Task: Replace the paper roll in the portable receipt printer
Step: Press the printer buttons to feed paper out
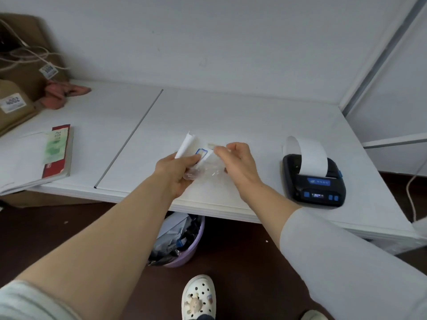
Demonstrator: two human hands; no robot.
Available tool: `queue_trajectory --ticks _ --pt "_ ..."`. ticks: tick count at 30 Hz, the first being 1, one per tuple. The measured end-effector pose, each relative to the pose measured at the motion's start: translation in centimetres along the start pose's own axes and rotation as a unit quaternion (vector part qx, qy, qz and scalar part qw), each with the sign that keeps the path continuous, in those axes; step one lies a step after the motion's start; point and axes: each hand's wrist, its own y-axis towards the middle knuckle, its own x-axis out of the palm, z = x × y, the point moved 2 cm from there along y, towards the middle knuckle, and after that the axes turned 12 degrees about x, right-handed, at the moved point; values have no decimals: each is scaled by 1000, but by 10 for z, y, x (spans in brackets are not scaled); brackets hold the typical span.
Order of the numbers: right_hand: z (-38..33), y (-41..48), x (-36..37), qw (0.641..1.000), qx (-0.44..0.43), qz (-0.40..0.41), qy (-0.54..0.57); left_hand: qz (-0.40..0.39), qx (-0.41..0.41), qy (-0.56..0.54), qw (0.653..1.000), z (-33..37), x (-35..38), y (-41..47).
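The black portable receipt printer (313, 181) sits near the table's right front edge, with a white paper strip (308, 155) curling up out of its slot. Over the middle of the table, my left hand (176, 170) grips a scrap of white paper (186, 144) together with crumpled clear plastic wrap (205, 170) bearing a blue-edged label. My right hand (238, 161) pinches the upper edge of that wrap, just to the right of my left hand. Both hands are well to the left of the printer.
A red-covered book (59, 153) lies on papers at the left. Brown bags with numbered tags (13, 102) and a pink cloth (60, 93) crowd the back left corner. A purple waste bin (182, 245) stands under the table, by my white clog (199, 296).
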Motion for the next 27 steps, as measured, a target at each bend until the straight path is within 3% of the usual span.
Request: queue_trajectory --ticks 5,12,19,27 --pt "1 -32 25 992 93 -89 -1 -16 -34 74 997 10 -34 -39" --pt "42 -62 64 982 143 -111 -48 -58 -140 167 974 -12 -95 -59" --pt "108 -32 90 958 252 -123 -55 17 -154 197 968 -77 -137 -31" --pt "173 36 130 964 234 -11 -127 144 -161 205 955 -114 -168 15"
